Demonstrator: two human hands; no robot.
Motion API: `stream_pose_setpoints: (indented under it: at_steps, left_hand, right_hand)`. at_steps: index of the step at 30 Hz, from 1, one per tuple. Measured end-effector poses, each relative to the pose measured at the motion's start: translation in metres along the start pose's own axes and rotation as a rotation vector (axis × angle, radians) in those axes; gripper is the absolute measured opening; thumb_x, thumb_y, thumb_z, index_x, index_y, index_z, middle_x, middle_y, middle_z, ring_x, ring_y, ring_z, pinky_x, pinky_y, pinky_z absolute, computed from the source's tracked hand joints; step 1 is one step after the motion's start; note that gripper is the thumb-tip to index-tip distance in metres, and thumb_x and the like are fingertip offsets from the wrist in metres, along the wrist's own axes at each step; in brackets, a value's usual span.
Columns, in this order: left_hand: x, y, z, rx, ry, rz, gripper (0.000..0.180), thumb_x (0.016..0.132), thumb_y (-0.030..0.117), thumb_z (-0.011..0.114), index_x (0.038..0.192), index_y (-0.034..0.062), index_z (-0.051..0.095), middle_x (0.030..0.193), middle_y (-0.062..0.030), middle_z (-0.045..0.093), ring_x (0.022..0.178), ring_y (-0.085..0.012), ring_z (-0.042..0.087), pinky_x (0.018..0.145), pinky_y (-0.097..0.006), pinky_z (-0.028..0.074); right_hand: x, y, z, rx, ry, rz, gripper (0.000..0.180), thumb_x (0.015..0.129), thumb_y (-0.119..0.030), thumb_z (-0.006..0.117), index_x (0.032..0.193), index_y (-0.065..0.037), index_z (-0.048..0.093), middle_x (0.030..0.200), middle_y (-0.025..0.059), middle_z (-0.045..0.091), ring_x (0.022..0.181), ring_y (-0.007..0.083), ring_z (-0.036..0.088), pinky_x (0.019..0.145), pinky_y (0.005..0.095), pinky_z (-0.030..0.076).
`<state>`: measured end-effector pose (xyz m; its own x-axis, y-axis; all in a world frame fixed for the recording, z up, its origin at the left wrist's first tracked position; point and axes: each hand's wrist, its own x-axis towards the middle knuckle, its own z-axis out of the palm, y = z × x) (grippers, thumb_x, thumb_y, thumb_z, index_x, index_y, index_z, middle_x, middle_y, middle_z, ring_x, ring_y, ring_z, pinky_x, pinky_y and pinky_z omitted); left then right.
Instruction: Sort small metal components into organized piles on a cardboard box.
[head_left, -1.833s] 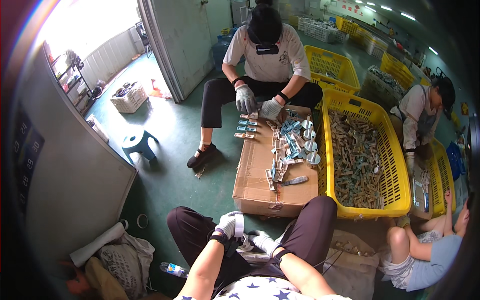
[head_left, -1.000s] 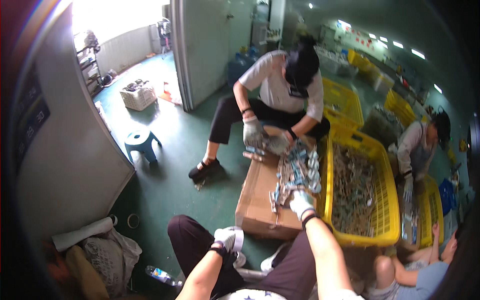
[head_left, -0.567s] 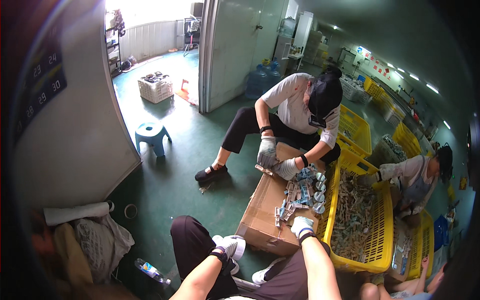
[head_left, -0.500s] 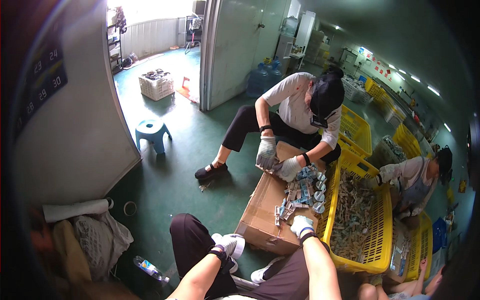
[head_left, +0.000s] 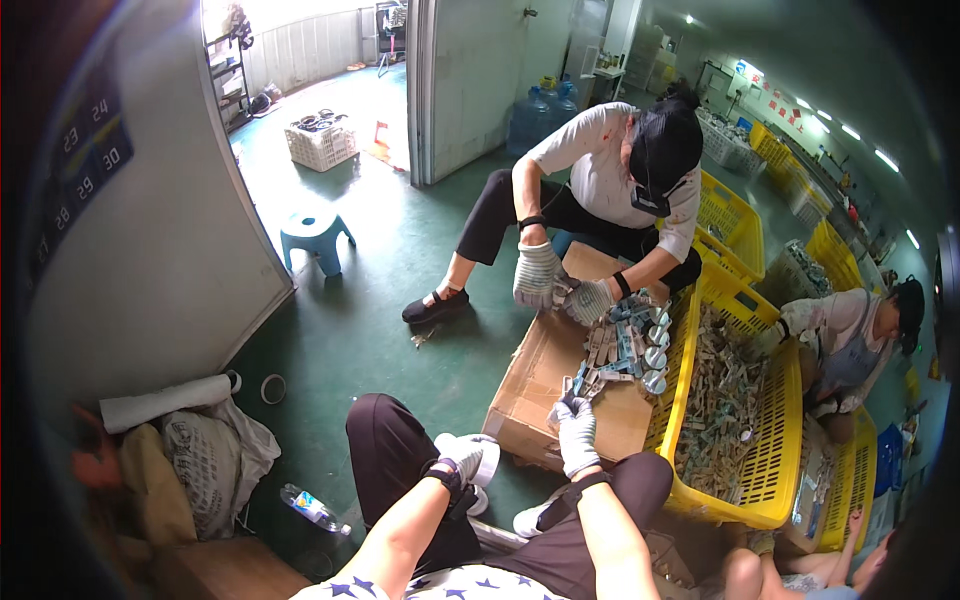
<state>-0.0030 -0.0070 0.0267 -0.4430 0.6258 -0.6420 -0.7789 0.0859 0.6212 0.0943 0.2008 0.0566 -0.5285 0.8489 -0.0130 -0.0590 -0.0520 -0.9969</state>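
My left hand (head_left: pixel 462 458), in a striped grey-white glove, is closed round a white roll-like round object (head_left: pixel 487 462) above my knee. My right hand (head_left: pixel 576 432), gloved too, is at the near edge of a cardboard box (head_left: pixel 537 388); its fingers pinch a small clothes peg (head_left: pixel 567 386). On the box lies a heap of pale blue and beige clothes pegs (head_left: pixel 612 345). White round pieces (head_left: pixel 655 358) line its right side. Across the box, a co-worker's gloved hands (head_left: pixel 562 285) are held together over small pieces that I cannot make out.
A yellow basket (head_left: pixel 683 400) full of pegs stands right of the box. Another person (head_left: pixel 845 335) works beyond it. On the left are a blue stool (head_left: pixel 316 243), a plastic bottle (head_left: pixel 315 509), a tape ring (head_left: pixel 273 389) and sacks (head_left: pixel 205 460).
My right hand has moved left from the near side of the heap and now has a peg at its fingertips. My left hand keeps the white round object. The view has shifted slightly.
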Motion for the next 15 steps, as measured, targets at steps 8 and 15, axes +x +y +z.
stream_pose_setpoints:
  at_steps: [8, 15]
  left_hand:
    - [0.002, 0.003, 0.008, 0.101, 0.027, -0.030, 0.022, 0.082, 0.011, 0.068, 0.101, 0.0015, 0.068, 0.082, -0.0026, 0.065, 0.064, -0.0107, 0.058, 0.056, -0.027, 0.048]
    - [0.043, -0.033, -0.030, 0.173, -0.124, 0.126, 0.053, 0.090, 0.031, 0.029, 0.119, -0.0085, 0.051, 0.104, -0.0180, 0.059, 0.093, -0.0294, 0.055, 0.084, -0.039, 0.046]
  right_hand:
    - [0.014, 0.028, -0.011, -0.314, -0.201, 0.059, 0.014, 0.080, 0.001, 0.065, 0.088, -0.007, 0.056, 0.075, -0.0010, 0.055, 0.066, 0.0096, 0.050, 0.061, 0.0245, 0.044]
    - [0.060, -0.008, -0.033, -0.662, 0.061, 0.048, 0.016, 0.083, -0.007, 0.061, 0.096, -0.005, 0.052, 0.074, 0.0044, 0.056, 0.065, 0.0170, 0.052, 0.061, 0.0329, 0.046]
